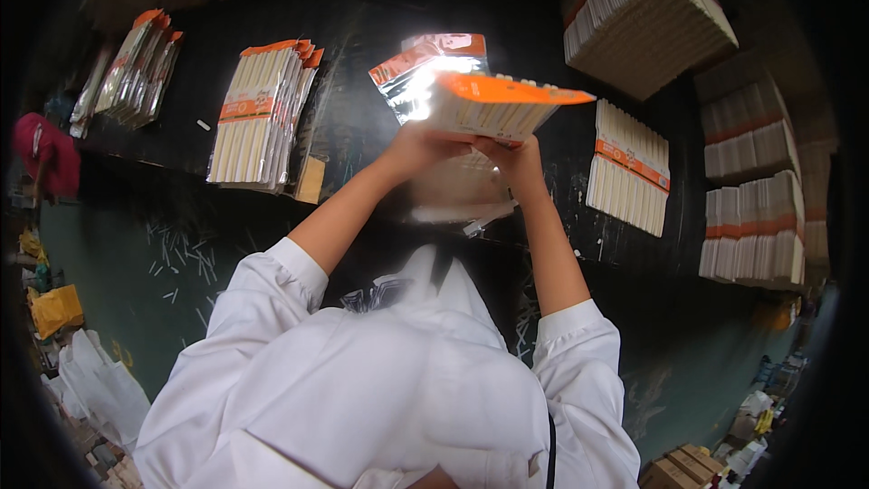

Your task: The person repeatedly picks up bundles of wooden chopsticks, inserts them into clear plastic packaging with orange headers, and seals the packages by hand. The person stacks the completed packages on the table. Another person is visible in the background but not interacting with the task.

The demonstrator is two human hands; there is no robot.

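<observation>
My left hand (424,149) and my right hand (510,159) grip the near end of a clear packet of pale sticks (485,115) with an orange top, held up above the black table. Beneath and behind it lie shiny clear bags (407,78) with orange headers, partly hidden and glaring with reflected light. Close below my hands is a blurred, see-through plastic surface (451,193). A pile of filled packets (258,115) stands to the left. On the right lies one flat row of pale sticks (628,166) with an orange band.
More filled packets (139,71) lie at the far left of the black table (353,7). Banded stacks stand at the upper right (631,27) and right (752,227). Small white pieces (183,248) litter the green floor. A person in a magenta top (58,156) is at the left edge.
</observation>
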